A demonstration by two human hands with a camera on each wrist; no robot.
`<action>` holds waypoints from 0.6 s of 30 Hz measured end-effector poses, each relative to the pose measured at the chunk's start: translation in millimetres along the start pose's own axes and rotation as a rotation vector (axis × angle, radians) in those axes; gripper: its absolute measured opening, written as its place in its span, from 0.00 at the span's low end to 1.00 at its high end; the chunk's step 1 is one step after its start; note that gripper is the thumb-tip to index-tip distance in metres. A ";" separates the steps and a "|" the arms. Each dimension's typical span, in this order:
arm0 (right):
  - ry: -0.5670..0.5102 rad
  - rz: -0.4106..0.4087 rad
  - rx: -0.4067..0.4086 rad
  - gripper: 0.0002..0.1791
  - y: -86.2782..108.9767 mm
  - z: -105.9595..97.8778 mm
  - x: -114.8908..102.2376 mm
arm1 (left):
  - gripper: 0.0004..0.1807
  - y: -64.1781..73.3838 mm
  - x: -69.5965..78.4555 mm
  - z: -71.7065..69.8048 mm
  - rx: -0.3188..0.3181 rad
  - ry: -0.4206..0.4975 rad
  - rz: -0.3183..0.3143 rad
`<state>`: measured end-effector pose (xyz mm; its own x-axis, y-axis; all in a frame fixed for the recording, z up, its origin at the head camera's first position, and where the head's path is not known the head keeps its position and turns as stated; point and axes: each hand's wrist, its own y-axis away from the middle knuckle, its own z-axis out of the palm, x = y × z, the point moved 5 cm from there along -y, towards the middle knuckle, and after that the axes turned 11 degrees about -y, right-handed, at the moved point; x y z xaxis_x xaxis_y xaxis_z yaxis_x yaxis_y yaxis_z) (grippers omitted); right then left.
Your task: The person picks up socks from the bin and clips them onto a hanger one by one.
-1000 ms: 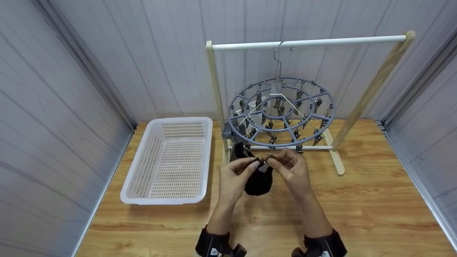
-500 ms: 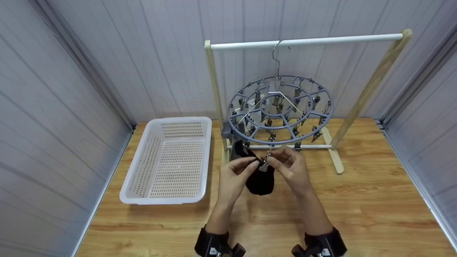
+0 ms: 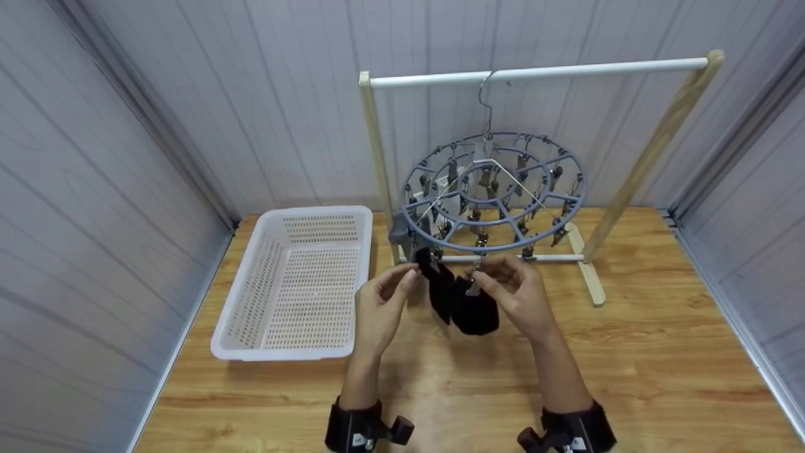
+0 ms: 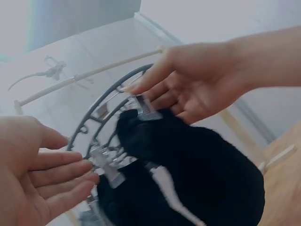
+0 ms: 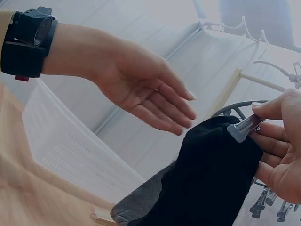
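A black sock [image 3: 476, 313] hangs at the front of the round blue-grey clip hanger [image 3: 481, 249]. At its top edge sits a metal clip [image 5: 242, 129], which my right hand [image 3: 519, 301] pinches between thumb and fingers. My left hand [image 3: 379, 311] is just left of the sock, fingers extended, holding nothing; the wrist views show a gap between it and the cloth. Another piece of black cloth [image 3: 440, 292] hangs beside it from its own clip [image 4: 110, 170].
The hanger hooks over the white bar [image 3: 566, 70] of a wooden-legged rack. Grey cloth [image 3: 400, 231] and white cloth [image 3: 448, 200] hang at its left side, with several bare clips elsewhere. A white plastic basket [image 3: 367, 264] stands on the table to the left.
My left hand has let go of the black sock's edge and moved left. The sock has swung slightly right, and my right hand stays on the clip.
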<state>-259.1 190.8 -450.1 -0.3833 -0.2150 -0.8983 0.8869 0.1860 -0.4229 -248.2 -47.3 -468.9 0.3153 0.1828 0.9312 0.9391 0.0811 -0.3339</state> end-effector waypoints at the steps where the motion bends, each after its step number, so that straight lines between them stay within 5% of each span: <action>1: 0.011 -0.003 -0.005 0.09 -0.3 -0.7 -0.3 | 0.16 -0.8 -0.7 -3.5 0.008 -0.034 0.006; 9: 0.058 0.023 -0.012 0.13 -2.0 -5.3 -1.1 | 0.13 -3.8 -6.8 -25.3 0.135 -0.138 -0.011; 18: 0.079 0.022 -0.014 0.14 -2.3 -8.0 -1.1 | 0.15 -3.6 -10.0 -26.9 0.136 -0.160 -0.029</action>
